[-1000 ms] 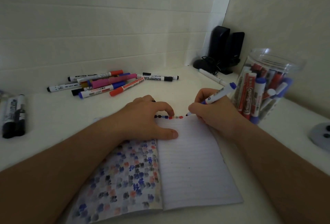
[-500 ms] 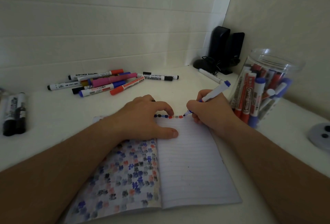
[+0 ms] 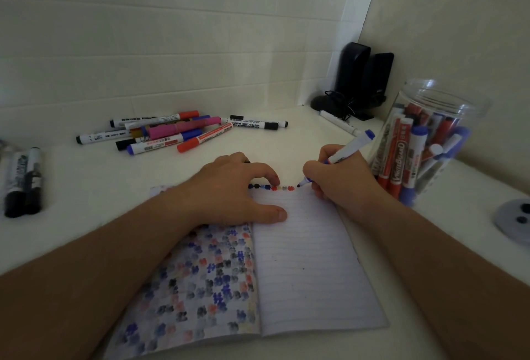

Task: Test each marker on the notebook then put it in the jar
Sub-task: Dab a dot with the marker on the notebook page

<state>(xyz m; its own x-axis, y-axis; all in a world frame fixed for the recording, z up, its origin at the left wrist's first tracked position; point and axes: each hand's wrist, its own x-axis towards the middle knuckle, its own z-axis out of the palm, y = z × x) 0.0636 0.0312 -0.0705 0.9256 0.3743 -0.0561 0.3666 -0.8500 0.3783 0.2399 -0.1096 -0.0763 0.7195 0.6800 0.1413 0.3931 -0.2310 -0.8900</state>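
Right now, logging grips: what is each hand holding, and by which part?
Right hand pinches the blue marker low on its barrel, near the tip. Left hand holds nothing; it presses the notebook.

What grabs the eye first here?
The right hand gripping a blue marker, its tip at the end of a row of coloured dots along the top of the notebook, which the left hand holds flat. Right of it, a clear jar packed with red and blue markers. Behind the notebook to the left lies a loose pile of markers.
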